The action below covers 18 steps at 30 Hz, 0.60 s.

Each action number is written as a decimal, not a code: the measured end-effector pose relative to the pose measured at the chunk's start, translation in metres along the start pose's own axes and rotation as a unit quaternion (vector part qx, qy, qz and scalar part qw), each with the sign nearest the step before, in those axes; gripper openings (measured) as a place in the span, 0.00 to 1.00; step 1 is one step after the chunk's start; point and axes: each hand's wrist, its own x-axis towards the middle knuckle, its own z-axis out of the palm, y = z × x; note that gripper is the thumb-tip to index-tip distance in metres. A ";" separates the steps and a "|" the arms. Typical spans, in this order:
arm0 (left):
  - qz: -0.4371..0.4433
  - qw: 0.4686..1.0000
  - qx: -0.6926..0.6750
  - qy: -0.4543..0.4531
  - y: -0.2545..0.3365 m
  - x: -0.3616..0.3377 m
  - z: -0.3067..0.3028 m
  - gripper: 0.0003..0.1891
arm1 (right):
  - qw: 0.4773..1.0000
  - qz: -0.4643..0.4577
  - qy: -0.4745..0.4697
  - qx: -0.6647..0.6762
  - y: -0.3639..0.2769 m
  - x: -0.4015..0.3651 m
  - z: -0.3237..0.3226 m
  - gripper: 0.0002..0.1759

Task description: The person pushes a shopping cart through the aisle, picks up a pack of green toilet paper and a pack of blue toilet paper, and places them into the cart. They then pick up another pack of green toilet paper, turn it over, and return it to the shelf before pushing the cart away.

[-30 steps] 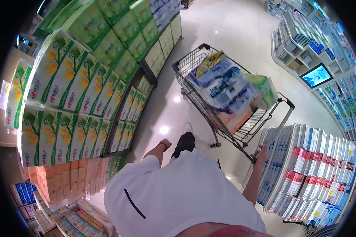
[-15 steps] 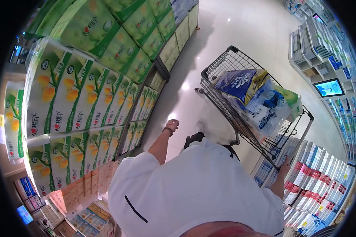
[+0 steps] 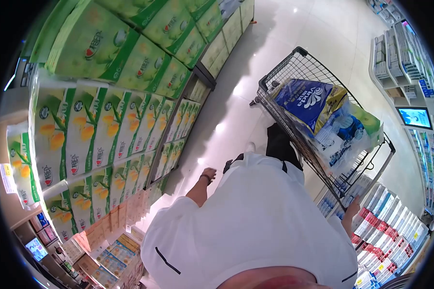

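Cart, wire [image 3: 294, 140], one: ahead and to the right, right hand [image 3: 353, 207] closed on the near end of its handle [image 3: 371, 179].
Left hand [image 3: 209, 173]: held out low at my side, fingers loosely bent, partly open, holding nothing. Cart load: blue-and-gold pack [image 3: 306, 100], clear-wrapped packs [image 3: 336, 137], green pack [image 3: 367, 121]. Margins: bare floor [image 3: 229, 130] between cart and the left-hand shelving [image 3: 205, 77]; red-and-white packs [image 3: 376, 221] stacked near the right hand.

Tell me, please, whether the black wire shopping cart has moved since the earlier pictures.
Yes, the cart has moved to the right, away from the black-framed shelf of green tissue packs, widening the floor gap between them.
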 end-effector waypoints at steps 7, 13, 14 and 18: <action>-0.101 0.995 0.026 0.012 0.045 0.003 -0.009 0.13 | 0.999 0.044 0.011 0.020 -0.060 0.039 -0.004 0.54; 0.098 0.994 0.051 -0.002 0.289 -0.012 0.080 0.20 | 1.000 -0.005 -0.014 0.009 -0.149 0.060 -0.041 0.51; 0.132 0.991 0.000 -0.019 0.325 0.004 0.101 0.21 | 1.000 0.001 -0.013 0.001 -0.154 0.069 -0.037 0.51; 0.234 0.963 -0.107 -0.080 0.491 -0.030 0.184 0.29 | 1.000 0.011 -0.006 -0.020 -0.182 0.106 -0.029 0.48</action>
